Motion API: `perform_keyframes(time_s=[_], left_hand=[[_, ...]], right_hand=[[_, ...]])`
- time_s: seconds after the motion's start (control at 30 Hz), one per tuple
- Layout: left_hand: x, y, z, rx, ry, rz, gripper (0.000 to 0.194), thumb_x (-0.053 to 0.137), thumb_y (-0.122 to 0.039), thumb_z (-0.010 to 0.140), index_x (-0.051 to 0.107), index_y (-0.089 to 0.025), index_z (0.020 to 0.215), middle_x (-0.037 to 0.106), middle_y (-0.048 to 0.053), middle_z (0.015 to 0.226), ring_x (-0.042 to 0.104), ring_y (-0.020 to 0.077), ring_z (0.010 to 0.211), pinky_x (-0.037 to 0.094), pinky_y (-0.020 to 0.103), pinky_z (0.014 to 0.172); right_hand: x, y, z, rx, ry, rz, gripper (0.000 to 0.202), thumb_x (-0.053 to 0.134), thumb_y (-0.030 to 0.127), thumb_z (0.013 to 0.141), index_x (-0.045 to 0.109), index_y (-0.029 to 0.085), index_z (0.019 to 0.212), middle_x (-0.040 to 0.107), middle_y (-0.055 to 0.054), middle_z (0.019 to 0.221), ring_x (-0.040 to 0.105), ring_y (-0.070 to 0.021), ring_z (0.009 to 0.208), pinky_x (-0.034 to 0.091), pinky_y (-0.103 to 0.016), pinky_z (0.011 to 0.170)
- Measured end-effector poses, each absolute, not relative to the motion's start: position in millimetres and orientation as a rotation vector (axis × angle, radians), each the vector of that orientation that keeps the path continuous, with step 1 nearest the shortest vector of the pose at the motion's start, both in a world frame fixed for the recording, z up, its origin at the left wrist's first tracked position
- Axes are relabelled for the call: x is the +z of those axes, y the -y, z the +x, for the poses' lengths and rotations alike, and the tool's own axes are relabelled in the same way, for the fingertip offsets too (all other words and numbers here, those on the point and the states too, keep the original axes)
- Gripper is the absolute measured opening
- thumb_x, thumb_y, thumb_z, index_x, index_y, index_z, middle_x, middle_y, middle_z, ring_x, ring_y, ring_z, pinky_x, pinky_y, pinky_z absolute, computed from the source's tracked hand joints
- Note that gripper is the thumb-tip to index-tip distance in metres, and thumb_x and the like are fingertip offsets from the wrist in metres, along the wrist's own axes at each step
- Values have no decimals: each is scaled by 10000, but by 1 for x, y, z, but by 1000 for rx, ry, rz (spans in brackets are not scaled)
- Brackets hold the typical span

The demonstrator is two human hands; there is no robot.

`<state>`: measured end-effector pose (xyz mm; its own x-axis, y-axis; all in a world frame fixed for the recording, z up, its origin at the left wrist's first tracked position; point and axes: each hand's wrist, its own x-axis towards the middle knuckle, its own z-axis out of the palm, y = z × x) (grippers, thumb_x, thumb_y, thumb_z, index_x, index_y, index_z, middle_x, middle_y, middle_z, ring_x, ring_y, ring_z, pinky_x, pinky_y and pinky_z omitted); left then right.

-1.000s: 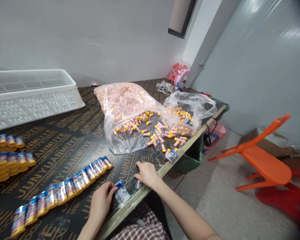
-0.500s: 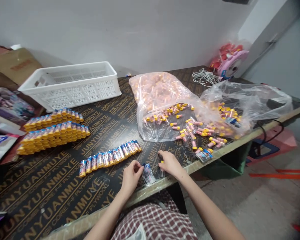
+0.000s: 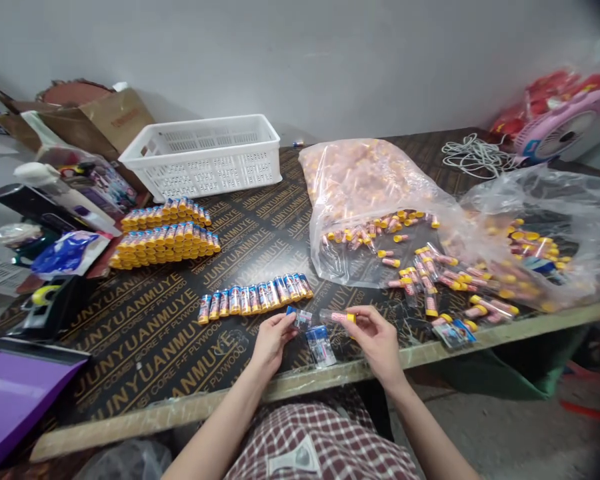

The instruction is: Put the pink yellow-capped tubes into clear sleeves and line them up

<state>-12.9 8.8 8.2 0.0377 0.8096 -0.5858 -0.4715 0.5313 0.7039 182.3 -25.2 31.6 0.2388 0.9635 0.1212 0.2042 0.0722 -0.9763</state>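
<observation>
My left hand [image 3: 274, 341] pinches a small clear printed sleeve [image 3: 303, 319] with a blue end. Between the fingertips of my right hand [image 3: 379, 341] is a clear tube [image 3: 336, 316] with a yellow cap and pink contents, its uncapped end pointing at the sleeve. The two are close but look apart. Below them, near the table edge, lie more flat printed sleeves [image 3: 321, 348]. A slanting row of sleeved tubes [image 3: 255, 299], yellow ends toward me, lies beyond my left hand. Loose yellow-capped tubes [image 3: 430, 287] are scattered to the right, spilling from a clear plastic bag [image 3: 370, 177].
Stacked sleeved tubes [image 3: 167, 243] lie at the left, before a white plastic basket [image 3: 205, 167]. A second clear bag [image 3: 555, 200], a coiled cable [image 3: 475, 155] and a pink fan [image 3: 565, 130] are at the right. A purple dustpan-like piece [image 3: 25, 400] sits front left.
My right hand has lifted the yellow-capped tube and turned it toward my left hand. My left hand has picked up one sleeve from the pile. The view has swung left.
</observation>
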Motion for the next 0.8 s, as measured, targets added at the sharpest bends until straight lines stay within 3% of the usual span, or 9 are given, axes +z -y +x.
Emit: perform_keyframes(time_s=[0.17,0.33,0.5,0.6,0.7,0.8], left_hand=[[10,-12,-15,1084,-1200,278,369,842,-374,448,662,-99,616,645,24,579,575,83,523,444,170,497],[9,-10,-14,1090,-1197,291,369,833,-382,473,658,-96,627,644,30,583,575,87,529,445,173,502],[10,-6,-10,1127,-1167,461,386,741,-469,603,649,-101,675,649,29,637,579,99,566,482,212,564],[19,-3,-7,1098,-1062,516,361,743,-422,627,648,-120,801,663,24,727,602,115,641,505,245,636],[29,-1,-6,1042,-996,506,415,782,-345,597,628,-146,927,661,9,719,601,111,619,504,259,641],[36,1,-7,919,-951,547,425,790,-328,590,638,-122,929,669,34,723,601,118,608,495,264,629]], right_hand=[[33,46,167,739,1338,-1274,141,596,206,802,625,218,939,575,-61,973,583,-178,899,526,-288,727],[31,50,161,599,1512,-1263,222,588,132,791,634,227,986,591,-65,961,583,-189,909,522,-312,751],[24,50,155,813,1497,-1203,227,557,143,817,622,232,1014,575,-72,1004,588,-179,920,537,-301,744],[18,50,153,924,1515,-1170,238,485,140,850,626,240,1013,572,-70,1034,589,-177,946,536,-300,759],[14,49,154,864,1602,-1190,296,475,111,828,604,254,1053,574,-61,1019,588,-179,936,531,-316,771],[14,45,156,724,1718,-1210,516,528,78,737,499,269,1216,524,-76,1142,536,-223,1063,483,-402,900]])
